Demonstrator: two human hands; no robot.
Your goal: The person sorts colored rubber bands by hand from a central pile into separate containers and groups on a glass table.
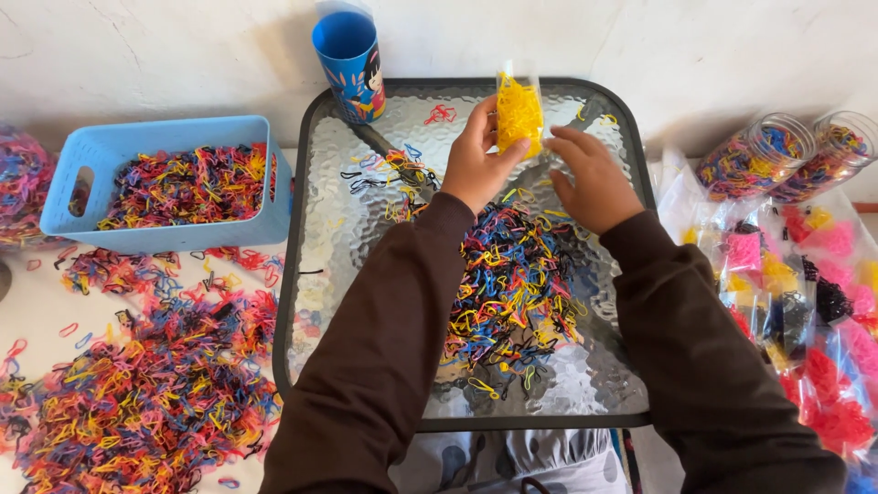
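Observation:
My left hand holds a small clear bag of yellow rubber bands upright over the far part of a small glass-topped table. My right hand is just right of the bag, fingers bent, its fingertips close to the bag's lower edge; I cannot tell if they touch it. A pile of mixed coloured rubber bands lies on the glass between my two dark-sleeved arms.
A blue cup stands at the table's far left corner. A light blue basket of bands and a large loose heap lie left. Filled clear bags and two jars lie right.

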